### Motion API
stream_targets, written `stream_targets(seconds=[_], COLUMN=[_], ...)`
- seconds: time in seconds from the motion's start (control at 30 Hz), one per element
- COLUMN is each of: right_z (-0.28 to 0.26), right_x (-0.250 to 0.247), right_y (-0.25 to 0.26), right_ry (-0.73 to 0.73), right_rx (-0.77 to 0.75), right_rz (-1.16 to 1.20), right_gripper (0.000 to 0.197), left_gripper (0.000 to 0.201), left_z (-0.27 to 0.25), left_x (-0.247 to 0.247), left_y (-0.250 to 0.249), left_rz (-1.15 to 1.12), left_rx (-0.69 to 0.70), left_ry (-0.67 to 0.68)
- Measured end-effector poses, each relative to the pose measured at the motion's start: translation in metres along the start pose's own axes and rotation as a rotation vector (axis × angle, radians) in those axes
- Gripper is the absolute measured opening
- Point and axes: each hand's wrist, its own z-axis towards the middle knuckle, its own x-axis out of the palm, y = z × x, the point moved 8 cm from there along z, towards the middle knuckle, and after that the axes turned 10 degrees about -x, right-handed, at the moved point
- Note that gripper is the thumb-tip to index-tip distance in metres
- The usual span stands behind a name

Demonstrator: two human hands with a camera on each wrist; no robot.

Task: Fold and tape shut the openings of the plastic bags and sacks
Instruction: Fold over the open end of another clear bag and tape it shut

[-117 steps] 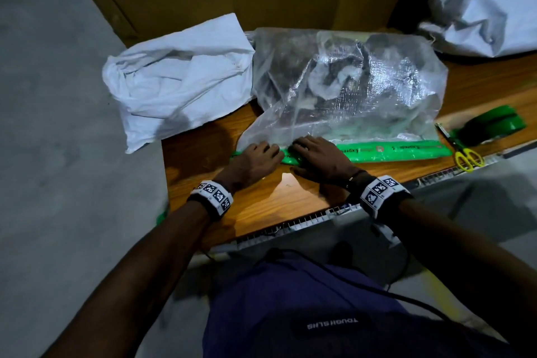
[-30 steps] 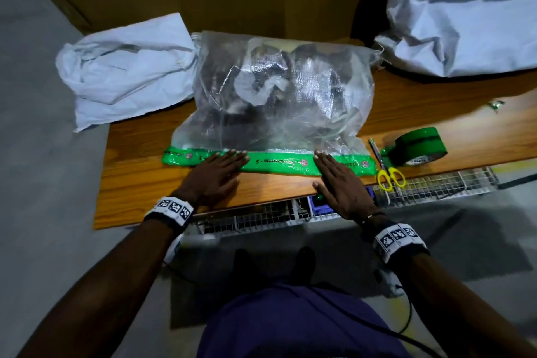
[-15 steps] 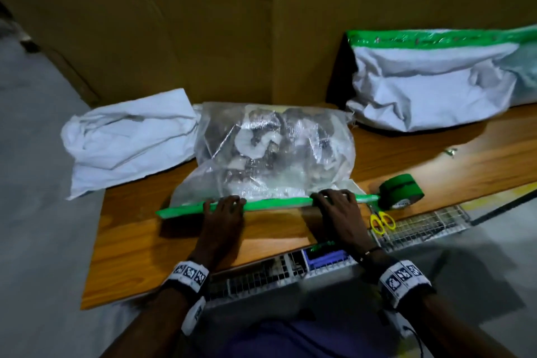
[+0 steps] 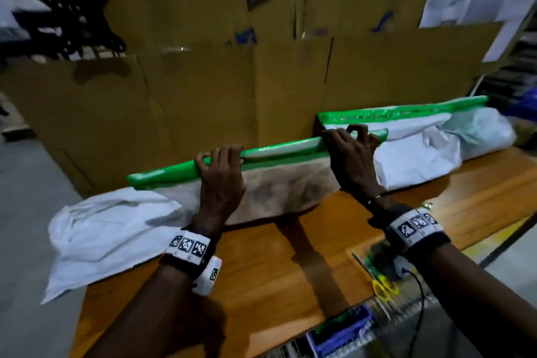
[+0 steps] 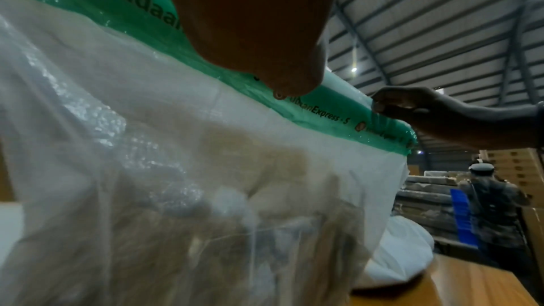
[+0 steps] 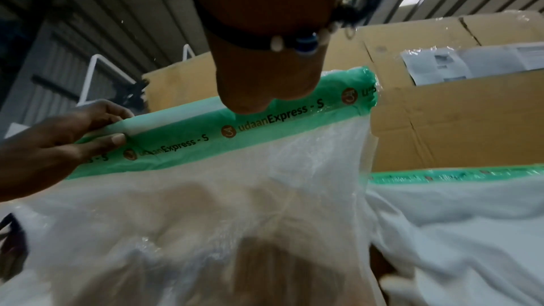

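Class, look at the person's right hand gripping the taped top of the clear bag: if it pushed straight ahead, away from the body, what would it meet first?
Probably the white sack with green-taped top just behind the right hand, then the cardboard wall; depth is unclear.

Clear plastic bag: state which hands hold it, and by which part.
Both. The left hand and right hand grip the clear plastic bag by its green taped top edge.
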Motion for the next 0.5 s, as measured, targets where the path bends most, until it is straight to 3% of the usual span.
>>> stream_targets(seconds=[0.13, 0.27, 0.4, 0.5], right_z=[0.061, 0.108, 0.136, 0.148], right_x=[0.017, 0.046, 0.101, 0.147], right_y=[-0.035, -0.063, -0.091, -0.113], right_ry=[-0.005, 0.024, 0.112, 0.170], right_rx=[0.071, 0.073, 0.049, 0.051], right_rz=[0.021, 0.068, 0.138, 0.187], right_gripper=[0.032, 0.032, 0.017, 0.022], left_gripper=[0.034, 0.033, 0.043, 0.052], left_z=[0.067, 0.117, 0.141, 0.125], left_x=[0.001, 0.033, 0.063, 0.075], left_y=[-0.007, -0.001, 0.019, 0.036], left_rz=[-0.055, -0.061, -0.005, 0.042], left_rx=[0.028, 0.056, -0.037, -0.156], left_ry=[-0.054, 0.002, 0.051, 0.032])
